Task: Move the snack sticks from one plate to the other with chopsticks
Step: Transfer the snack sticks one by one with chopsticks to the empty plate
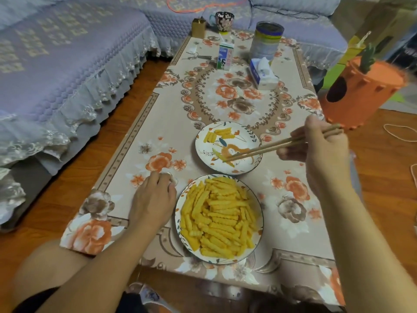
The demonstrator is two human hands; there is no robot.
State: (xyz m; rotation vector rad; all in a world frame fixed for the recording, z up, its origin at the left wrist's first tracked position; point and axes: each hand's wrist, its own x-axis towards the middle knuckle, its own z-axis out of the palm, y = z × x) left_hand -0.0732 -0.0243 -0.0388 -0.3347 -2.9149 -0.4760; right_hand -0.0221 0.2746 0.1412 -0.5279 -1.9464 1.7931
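Head view: we grip brown wooden chopsticks (279, 145) in our right hand (316, 141), tips empty over the far floral plate (252, 134) holding few yellow snack sticks (217, 134); the near white plate (180, 213) stays heaped, and our left hand (153, 199) rests beside it, fingers loosely curled.

Setting: home living room
Seating: sofa (67, 64) under quilted lavender cover with lace frill, wrapping round two sides of table
Table: low coffee table (140, 136) with floral cloth
Floor: wood boards (388, 168)
Household clutter: milk carton (225, 56), tissue box (263, 74), patterned mug (223, 21), large tin (266, 41), keys (198, 57)
Beside table: orange carrot-shaped toy house (361, 91)
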